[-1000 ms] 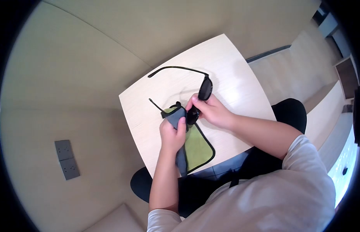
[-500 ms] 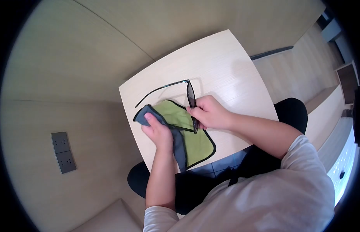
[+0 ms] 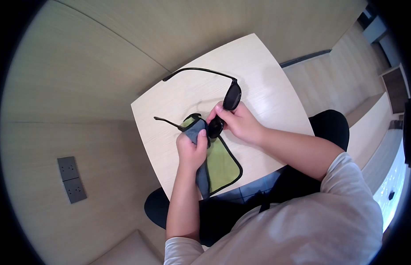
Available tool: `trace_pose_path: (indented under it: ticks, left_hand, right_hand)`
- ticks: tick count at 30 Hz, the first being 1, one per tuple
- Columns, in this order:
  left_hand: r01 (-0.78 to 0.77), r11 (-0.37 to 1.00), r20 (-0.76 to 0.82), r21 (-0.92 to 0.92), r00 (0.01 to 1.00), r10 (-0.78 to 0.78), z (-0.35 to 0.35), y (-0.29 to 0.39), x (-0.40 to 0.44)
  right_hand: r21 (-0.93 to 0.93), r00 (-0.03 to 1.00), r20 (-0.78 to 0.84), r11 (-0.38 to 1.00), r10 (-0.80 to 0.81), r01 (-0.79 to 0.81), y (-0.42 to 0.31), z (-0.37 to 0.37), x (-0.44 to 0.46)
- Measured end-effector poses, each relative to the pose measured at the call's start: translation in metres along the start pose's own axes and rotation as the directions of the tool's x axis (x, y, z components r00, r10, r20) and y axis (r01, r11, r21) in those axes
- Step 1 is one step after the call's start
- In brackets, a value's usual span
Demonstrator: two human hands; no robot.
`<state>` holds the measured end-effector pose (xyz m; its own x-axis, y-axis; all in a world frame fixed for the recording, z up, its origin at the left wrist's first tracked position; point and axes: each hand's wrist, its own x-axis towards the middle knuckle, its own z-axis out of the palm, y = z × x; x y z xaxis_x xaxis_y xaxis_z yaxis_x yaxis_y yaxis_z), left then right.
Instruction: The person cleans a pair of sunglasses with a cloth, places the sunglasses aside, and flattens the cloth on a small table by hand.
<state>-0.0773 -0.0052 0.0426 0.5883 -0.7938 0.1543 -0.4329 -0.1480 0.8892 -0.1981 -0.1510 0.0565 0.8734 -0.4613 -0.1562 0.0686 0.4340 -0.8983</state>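
Black sunglasses [image 3: 232, 96] with dark lenses are held above the table, both temples unfolded and reaching to the left. My right hand [image 3: 241, 123] pinches their frame near the bridge, between the two lenses. A green and grey cloth [image 3: 223, 166] with black edging is in my left hand [image 3: 191, 148], folded around the temple nearer to me, close to its hinge. The tip of that temple sticks out past the cloth. The cloth's lower part hangs down toward the table's near edge. My left thumb presses on the grey side.
The pale wooden table [image 3: 276, 95] stands against a wood-panelled wall [image 3: 104, 75]. Grey sockets [image 3: 71, 179] are on the wall at left. My legs are below the near edge, and a dark round seat edge [image 3: 330, 128] shows at right.
Since half a second ago, the sunglasses have turned so the lenses face up more, and their far temple has risen. My left hand has moved right, and the cloth has closed around the near temple.
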Motion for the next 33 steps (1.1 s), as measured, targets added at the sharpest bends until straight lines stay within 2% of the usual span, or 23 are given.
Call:
trace_pose_path:
  ticks: [2, 4, 7, 9, 11, 13, 15, 17, 18, 20, 21, 22, 23, 25, 27, 28, 29, 30, 33]
  left_hand:
    - [0.005, 1.0, -0.004, -0.03, 1.0, -0.005, -0.001, 0.005, 0.001]
    - [0.012, 0.998, -0.01, -0.06, 1.0, -0.012, -0.001, 0.006, 0.001]
    - [0.036, 0.996, -0.055, -0.078, 0.998, -0.04, 0.0, 0.003, -0.001]
    - [-0.017, 0.998, -0.207, -0.06, 0.978, 0.004, 0.002, 0.004, -0.001]
    - [0.05, 0.986, -0.316, -0.156, 0.944, -0.098, -0.002, 0.004, -0.003]
    - [0.094, 0.947, -0.445, -0.307, 0.866, -0.23, -0.004, 0.002, 0.0]
    - [0.017, 0.912, -0.583, -0.409, 0.764, -0.275, -0.006, 0.002, 0.001]
    - [0.017, 0.903, -0.577, -0.429, 0.764, -0.289, -0.01, -0.006, -0.003]
    - [0.02, 0.913, -0.577, -0.407, 0.769, -0.274, -0.011, -0.008, -0.005]
    - [0.02, 0.922, -0.575, -0.386, 0.777, -0.258, -0.008, -0.006, -0.005]
    - [0.09, 0.938, -0.571, -0.334, 0.772, -0.278, -0.004, -0.003, -0.003]
    - [0.16, 0.947, -0.569, -0.279, 0.767, -0.297, -0.001, -0.001, -0.002]
    - [0.16, 0.947, -0.567, -0.279, 0.769, -0.297, -0.002, 0.0, -0.001]
    - [0.088, 0.924, -0.252, -0.373, 0.948, -0.192, -0.006, -0.002, -0.002]
    - [0.1, 0.914, -0.205, -0.393, 0.959, -0.194, -0.006, -0.011, -0.004]
    - [0.032, 0.992, -0.084, -0.118, 0.996, -0.042, -0.006, -0.012, -0.003]
    - [-0.084, 0.985, 0.078, 0.153, 0.994, 0.073, -0.006, -0.012, -0.003]
    - [-0.096, 0.986, 0.032, 0.139, 0.995, 0.092, -0.001, 0.002, -0.001]
    - [-0.091, 0.995, -0.006, 0.042, 0.996, 0.091, 0.002, -0.002, -0.001]
  right_hand:
    - [0.041, 1.0, -0.019, 0.999, -0.017, 0.018, 0.0, -0.001, 0.0]
    - [-0.025, 0.998, 0.049, 0.999, -0.044, 0.045, 0.003, -0.002, 0.001]
    - [-0.044, 0.996, 0.059, 0.996, -0.073, 0.075, 0.007, 0.001, 0.002]
    - [-0.1, 0.992, 0.069, 0.988, -0.109, 0.116, 0.013, 0.003, 0.003]
    - [-0.157, 0.986, 0.078, 0.975, -0.144, 0.155, 0.016, 0.006, 0.002]
    - [-0.346, 0.993, 0.117, 0.937, 0.003, 0.037, 0.017, 0.007, -0.003]
    - [-0.342, 0.994, 0.112, 0.938, -0.014, 0.052, 0.01, 0.01, -0.009]
    - [-0.541, 0.987, 0.159, 0.838, 0.016, 0.073, 0.001, 0.01, -0.01]
    - [-0.541, 0.987, 0.159, 0.838, 0.015, 0.074, 0.001, 0.011, -0.009]
    - [-0.38, 0.994, 0.099, 0.925, 0.054, -0.013, 0.002, 0.011, -0.008]
    - [-0.38, 0.994, 0.096, 0.925, 0.053, -0.013, 0.0, 0.012, -0.008]
    - [-0.282, 0.994, 0.06, 0.957, 0.092, -0.072, -0.002, 0.013, -0.008]
    - [-0.177, 0.99, 0.029, 0.976, 0.135, -0.128, -0.005, 0.013, -0.008]
    - [-0.139, 0.991, 0.03, 0.982, 0.131, -0.125, -0.003, 0.008, -0.007]
    - [-0.101, 0.992, 0.032, 0.987, 0.125, -0.122, 0.001, 0.003, -0.005]
    - [-0.076, 0.999, 0.023, 0.997, 0.023, -0.021, 0.004, 0.002, -0.003]
    - [-0.051, 0.997, 0.012, 0.996, -0.079, 0.079, 0.005, 0.001, -0.001]
    - [-0.083, 1.0, 0.002, 0.997, 0.002, -0.002, -0.002, -0.002, -0.002]
    - [0.004, 1.0, 0.0, 1.0, 0.002, -0.002, -0.001, -0.002, 0.0]
